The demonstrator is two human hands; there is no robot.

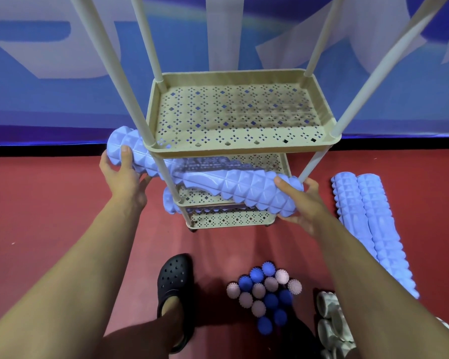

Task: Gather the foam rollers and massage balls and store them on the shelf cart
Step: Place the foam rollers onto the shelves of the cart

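Note:
A beige shelf cart (322, 147) with perforated tiers stands on the red floor in front of me. I hold a long light-blue foam roller (246, 186) level, slanted through the cart between its top and second tiers. My left hand (122, 172) grips its left end outside the cart post. My right hand (300, 203) grips its right end. Another blue roller (170, 203) lies on a lower tier, mostly hidden. Two more blue rollers (368, 229) lie on the floor at right. Several blue and pink spiky massage balls (265, 291) sit clustered on the floor near my feet.
My foot in a black clog (175, 288) stands left of the balls. Grey-green objects (332, 325) lie at the bottom right. A blue and white banner wall (49, 86) runs behind the cart, which has small wheels. Cart posts (109, 60) rise toward me.

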